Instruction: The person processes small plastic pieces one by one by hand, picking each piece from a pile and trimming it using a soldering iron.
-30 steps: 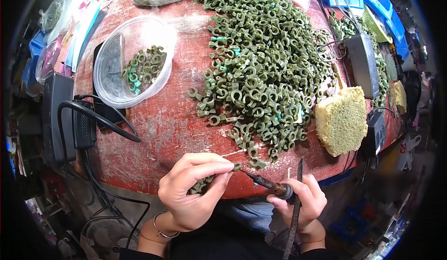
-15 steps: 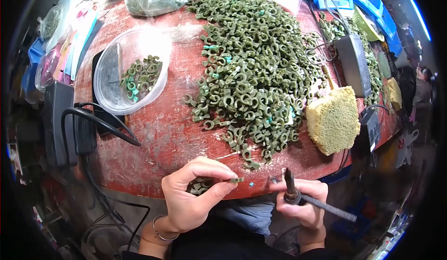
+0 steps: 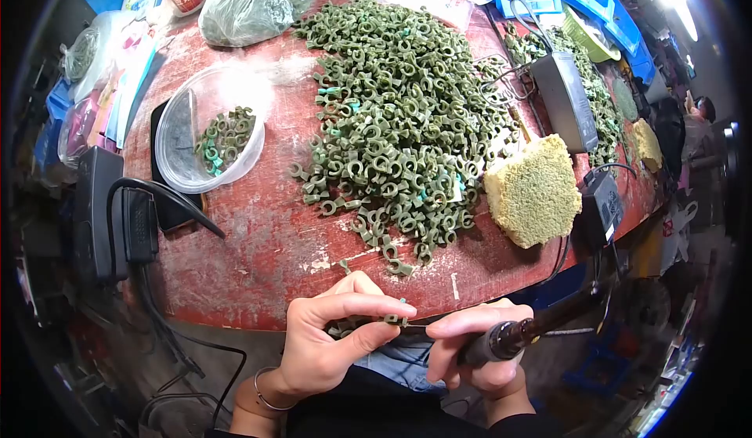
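Near the tabletop's (image 3: 258,266) edge, the left hand (image 3: 329,344) pinches a green clip (image 3: 394,320); the right hand (image 3: 470,344) grips a soldering iron (image 3: 509,334), its tip touching the clip. Next needs steady, light contact.

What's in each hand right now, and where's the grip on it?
Left hand pinches a small green clip by its end between thumb and forefinger. Right hand holds a soldering iron, grip around the handle.

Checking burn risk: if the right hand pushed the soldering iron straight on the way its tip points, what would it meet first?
Most likely the small green ring pinched in the left hand, then its fingers. The right hand aims the soldering iron leftward; depth is uncertain.
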`<state>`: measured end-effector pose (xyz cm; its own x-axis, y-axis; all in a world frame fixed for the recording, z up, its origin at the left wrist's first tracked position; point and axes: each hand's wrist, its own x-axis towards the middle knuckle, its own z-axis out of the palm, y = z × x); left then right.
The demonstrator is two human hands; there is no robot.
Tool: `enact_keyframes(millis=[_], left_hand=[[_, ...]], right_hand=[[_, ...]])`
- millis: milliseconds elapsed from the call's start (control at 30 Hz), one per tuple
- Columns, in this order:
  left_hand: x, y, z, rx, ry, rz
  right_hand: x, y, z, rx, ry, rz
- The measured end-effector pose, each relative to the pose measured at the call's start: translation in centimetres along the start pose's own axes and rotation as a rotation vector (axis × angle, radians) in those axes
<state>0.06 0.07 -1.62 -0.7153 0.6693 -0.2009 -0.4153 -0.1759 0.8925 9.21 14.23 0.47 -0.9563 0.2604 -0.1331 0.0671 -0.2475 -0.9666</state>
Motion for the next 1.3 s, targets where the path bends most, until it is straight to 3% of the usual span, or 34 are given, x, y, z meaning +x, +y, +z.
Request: enact_keyframes(millis=[333, 400, 500, 667, 733, 833, 867, 900, 967, 1033, 1100, 1133, 1167, 1233, 1300], left_hand=[[-0.2, -0.2, -0.1, -0.004, -0.049, 0.01], [-0.2, -0.1, -0.1, -0.015, -0.037, -0.019], [-0.3, -0.2, -0.1, -0.027, -0.028, -0.039], [-0.2, 0.0, 0.0, -0.076, -0.006, -0.083], [-0.2, 0.1, 0.4, -0.131, 0.044, -0.094], [-1.1, 1.1, -0.9, -0.034, -0.157, -0.032], [-1.2, 1.3, 0.0, -0.005, -0.125, 0.129], [-1.3, 2.3, -0.2, 0.028, -0.265, 0.164], [-2.6, 2.6, 0.2, -0.156, -0.279, 0.12], [-1.6, 1.6, -0.8, -0.137, -0.39, 0.153], [-1.6, 2.7, -0.2, -0.26, -0.223, -0.074], [-1.4, 1.7, -0.7, -0.306, -0.19, -0.037], [-1.2, 0.7, -2.3, -0.252, -0.281, 0.017], [-1.1, -0.1, -2.7, 0.023, -0.006, 0.119], [-0.1, 0.5, -2.3, 0.542, 0.242, 0.186]], right_hand=[[-0.3, -0.1, 0.4, -0.008, 0.036, 0.03], [-0.7, 0.6, -1.2, 0.204, -0.118, 0.065], [-1.2, 1.7, -1.7, 0.369, -0.166, 0.079], [-1.3, 1.1, -1.1, 0.39, -0.085, 0.174], [-1.3, 1.5, -1.0, 0.376, -0.042, 0.09], [-1.3, 1.8, -0.7, 0.295, 0.114, 0.007], [-1.2, 2.2, -0.8, 0.258, 0.172, -0.043], [-1.1, 2.5, -0.9, 0.223, 0.228, -0.092], [-0.9, 2.6, -0.3, -0.002, 0.352, -0.115], [-0.8, 3.0, -0.7, -0.016, 0.358, -0.166], [-0.7, 3.2, -0.9, -0.015, 0.355, -0.187], [-0.7, 3.2, -1.0, -0.014, 0.354, -0.183], [-0.7, 3.1, -1.1, -0.012, 0.355, -0.177], [-0.9, 3.2, -1.3, -0.016, 0.361, -0.166], [-1.0, 3.2, -1.3, -0.021, 0.36, -0.146]])
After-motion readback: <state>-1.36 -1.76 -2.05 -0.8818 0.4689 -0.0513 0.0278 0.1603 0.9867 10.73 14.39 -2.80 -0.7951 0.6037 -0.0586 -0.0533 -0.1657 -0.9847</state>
